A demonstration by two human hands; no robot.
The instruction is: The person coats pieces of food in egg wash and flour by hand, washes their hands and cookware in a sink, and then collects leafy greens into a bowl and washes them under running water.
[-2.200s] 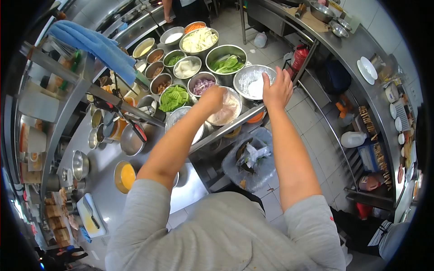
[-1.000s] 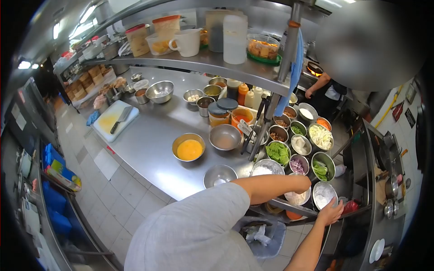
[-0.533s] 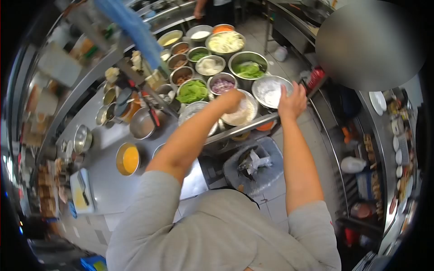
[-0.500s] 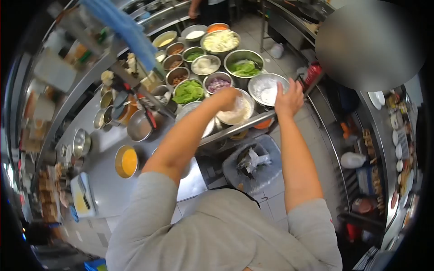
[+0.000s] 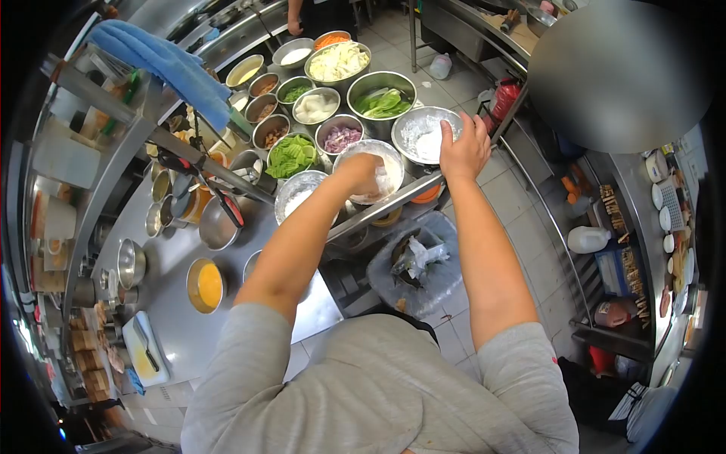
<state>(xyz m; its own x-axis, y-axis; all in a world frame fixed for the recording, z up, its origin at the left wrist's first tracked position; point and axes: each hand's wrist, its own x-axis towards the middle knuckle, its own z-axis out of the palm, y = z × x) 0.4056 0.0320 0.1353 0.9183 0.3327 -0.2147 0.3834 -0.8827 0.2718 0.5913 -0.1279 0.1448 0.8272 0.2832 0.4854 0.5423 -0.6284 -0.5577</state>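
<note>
My left hand (image 5: 364,175) is down inside a metal bowl (image 5: 394,168) of white powder; its fingers are smeared by motion and partly hidden. My right hand (image 5: 466,147) grips the right rim of another metal bowl (image 5: 412,149), thumb on the inner side and fingers outside. White powder (image 5: 429,145) lies in that bowl and coats its wall. Under my left forearm, a third bowl (image 5: 291,198) with white powder is partly covered. Just behind are bowls of chopped purple onion (image 5: 342,138), green leaves (image 5: 293,156) and leafy greens (image 5: 380,103).
Farther back stand bowls of shredded cabbage (image 5: 338,62) and orange shreds (image 5: 331,39). A metal rail (image 5: 386,206) runs in front of the bowls, above a lined bin (image 5: 423,291). At left are a bowl of yellow liquid (image 5: 206,286) and a knife (image 5: 147,344) on a cutting board.
The view has shifted slightly, so the bowls sit farther left. My left hand has moved within the powder bowl. My right hand stays at the rim of its bowl.
</note>
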